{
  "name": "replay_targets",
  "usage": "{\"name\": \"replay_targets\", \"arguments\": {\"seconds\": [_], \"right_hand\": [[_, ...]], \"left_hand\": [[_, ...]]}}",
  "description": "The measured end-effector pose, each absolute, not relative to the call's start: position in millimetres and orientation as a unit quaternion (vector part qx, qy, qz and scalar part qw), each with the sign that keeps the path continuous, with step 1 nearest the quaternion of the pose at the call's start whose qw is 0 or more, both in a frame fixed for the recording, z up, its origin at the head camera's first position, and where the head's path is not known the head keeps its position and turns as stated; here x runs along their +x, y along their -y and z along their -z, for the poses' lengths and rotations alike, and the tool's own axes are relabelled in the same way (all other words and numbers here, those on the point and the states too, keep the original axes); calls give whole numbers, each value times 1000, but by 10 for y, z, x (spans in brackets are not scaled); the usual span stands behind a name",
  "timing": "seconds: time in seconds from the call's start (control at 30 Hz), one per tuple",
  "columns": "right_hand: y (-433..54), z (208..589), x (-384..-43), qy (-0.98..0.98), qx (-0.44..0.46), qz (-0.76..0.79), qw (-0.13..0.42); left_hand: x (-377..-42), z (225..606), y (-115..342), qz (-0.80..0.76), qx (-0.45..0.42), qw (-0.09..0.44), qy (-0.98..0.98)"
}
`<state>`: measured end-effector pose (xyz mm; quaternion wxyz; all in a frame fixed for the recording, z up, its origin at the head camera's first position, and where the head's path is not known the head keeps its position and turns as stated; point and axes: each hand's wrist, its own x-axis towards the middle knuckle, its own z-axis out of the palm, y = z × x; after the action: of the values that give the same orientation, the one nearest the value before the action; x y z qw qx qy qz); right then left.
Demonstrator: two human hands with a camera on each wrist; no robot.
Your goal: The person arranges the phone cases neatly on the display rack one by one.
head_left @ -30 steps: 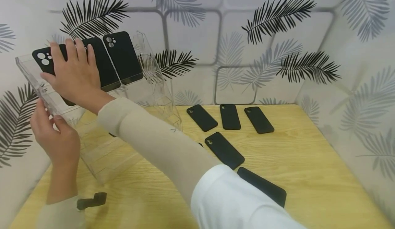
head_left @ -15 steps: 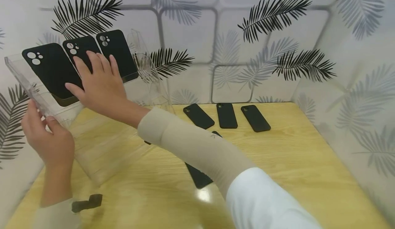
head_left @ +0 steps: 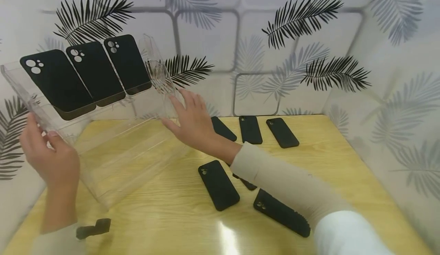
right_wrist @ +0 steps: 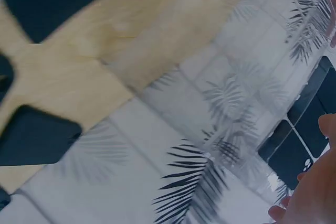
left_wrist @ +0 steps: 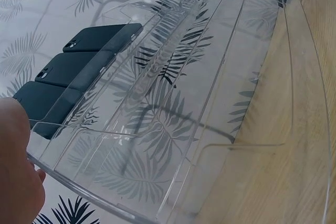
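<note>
My left hand point(head_left: 51, 159) grips the left side edge of a clear tiered display stand point(head_left: 144, 112), thumb and fingers on either side of the panel. The stand tilts up off the wooden table at the left. Three black phone cases, the left one point(head_left: 56, 83), the middle one point(head_left: 94, 73) and the right one point(head_left: 127, 64), lean side by side in its top tier. My right hand point(head_left: 196, 123), holding no case, is at the stand's right side panel with its fingers spread; whether it touches the panel I cannot tell. The left wrist view shows bare lower tiers point(left_wrist: 210, 103).
Several more black phone cases lie on the table point(head_left: 343, 194): one in front of the right hand point(head_left: 220, 186), one by the sleeve point(head_left: 282, 213), others along the back point(head_left: 250, 129). A leaf-patterned wall covering point(head_left: 302, 56) stands behind and right.
My right hand has left the cases in the top tier and moved right to the stand's far side. The left hand keeps its grip, and the three cases stay in place.
</note>
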<state>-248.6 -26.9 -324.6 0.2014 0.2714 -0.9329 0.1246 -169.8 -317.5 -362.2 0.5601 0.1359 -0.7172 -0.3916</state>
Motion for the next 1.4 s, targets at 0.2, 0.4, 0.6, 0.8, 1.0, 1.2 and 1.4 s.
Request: {"name": "replay_targets", "arguments": {"seconds": [0.2,0.4,0.6,0.8,1.0,1.2,1.4], "right_hand": [[-350,3524,-2381,930,270,-147,203],[-888,3740,-2265,937,239,-208,146],[-1310,3847,-2139,939,229,-241,89],[-1656,3910,-1980,940,222,-257,36],[-1951,4091,-1789,942,215,-255,-17],[-2156,4262,-1556,937,223,-262,-58],[-2290,4369,-1336,938,212,-249,-119]], "left_hand": [[-1686,3617,3154,391,134,562,716],[-1694,3638,3189,390,139,561,717],[-1657,3602,3177,381,148,558,722],[-1600,3508,3071,391,154,547,723],[-1628,3524,3072,390,156,540,730],[-1614,3490,3028,392,149,538,732],[-1628,3532,3073,391,154,539,730]]}}
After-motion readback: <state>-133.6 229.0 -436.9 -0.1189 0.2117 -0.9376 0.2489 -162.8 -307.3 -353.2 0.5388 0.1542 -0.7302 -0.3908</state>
